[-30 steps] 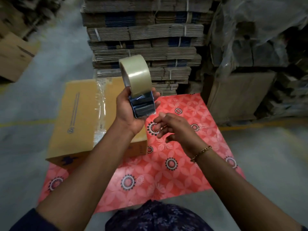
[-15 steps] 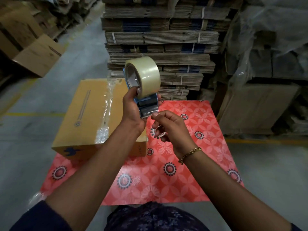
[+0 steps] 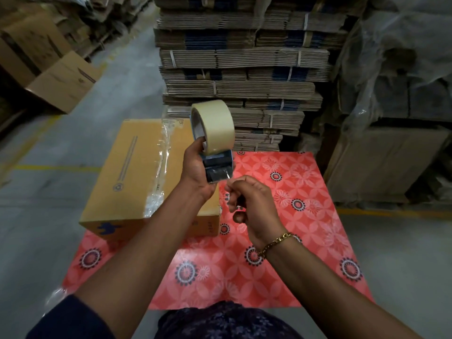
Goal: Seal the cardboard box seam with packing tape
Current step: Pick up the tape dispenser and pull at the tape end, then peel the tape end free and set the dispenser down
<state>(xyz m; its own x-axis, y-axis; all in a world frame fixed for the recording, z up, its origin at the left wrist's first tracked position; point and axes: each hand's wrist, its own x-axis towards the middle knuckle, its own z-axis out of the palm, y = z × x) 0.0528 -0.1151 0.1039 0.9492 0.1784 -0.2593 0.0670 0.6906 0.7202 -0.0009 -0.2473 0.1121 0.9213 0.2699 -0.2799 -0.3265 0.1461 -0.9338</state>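
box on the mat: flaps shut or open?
Shut. The cardboard box has its top flaps lying flat, with a strip of clear tape already running along the centre seam. How firmly the tape has stuck: cannot tell.

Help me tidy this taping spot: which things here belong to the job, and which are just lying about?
In use:
tape dispenser in the left hand
tape end pinched by the right hand
cardboard box

Lying about:
red floral mat
bundled flat cartons
open carton

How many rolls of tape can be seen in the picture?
1. The tape roll sits on the dispenser held up by the left hand, above the mat. Others may be hidden.
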